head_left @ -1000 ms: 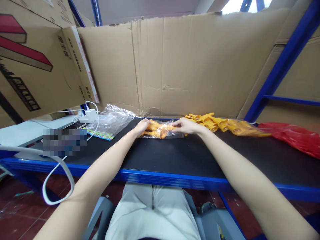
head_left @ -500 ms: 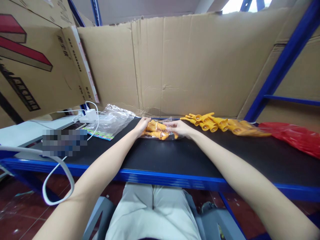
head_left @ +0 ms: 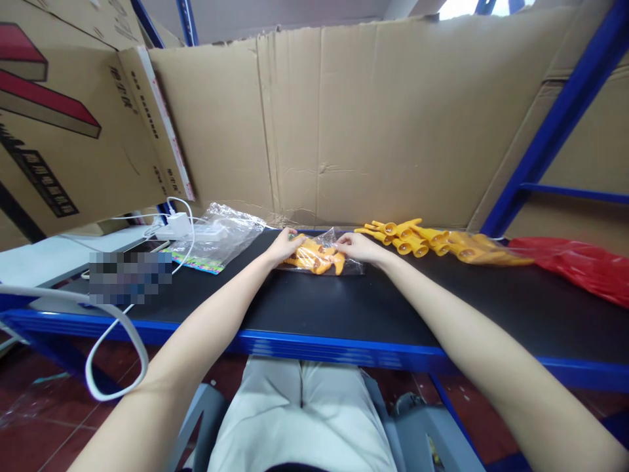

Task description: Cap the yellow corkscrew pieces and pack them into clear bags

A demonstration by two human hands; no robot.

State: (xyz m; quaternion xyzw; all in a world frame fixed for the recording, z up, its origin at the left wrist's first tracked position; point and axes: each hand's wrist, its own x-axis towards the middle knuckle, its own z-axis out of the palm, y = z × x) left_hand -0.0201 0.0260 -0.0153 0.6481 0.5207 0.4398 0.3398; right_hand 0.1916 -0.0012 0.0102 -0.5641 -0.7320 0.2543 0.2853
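Observation:
A small clear plastic bag (head_left: 322, 257) filled with orange toy pieces lies on the black shelf top (head_left: 344, 308). My left hand (head_left: 282, 244) pinches the bag's left end and my right hand (head_left: 358, 246) pinches its right end near the top edge. Both hands have their fingers closed on the plastic. A row of loose orange toy pieces (head_left: 417, 238) lies just right of my right hand, reaching toward a further heap (head_left: 484, 250).
A pile of empty clear bags (head_left: 219, 239) with a printed card lies at the left, beside a white charger (head_left: 174, 227) and its cable (head_left: 115, 334). A red plastic bag (head_left: 584, 269) sits at the far right. Cardboard (head_left: 373, 118) walls the back; a blue upright (head_left: 555, 124) stands right.
My right hand drew in leftward along the bag and then settled at its upper right end. The bag shifted slightly and its contents bunched toward the middle. My left hand stayed at the left end.

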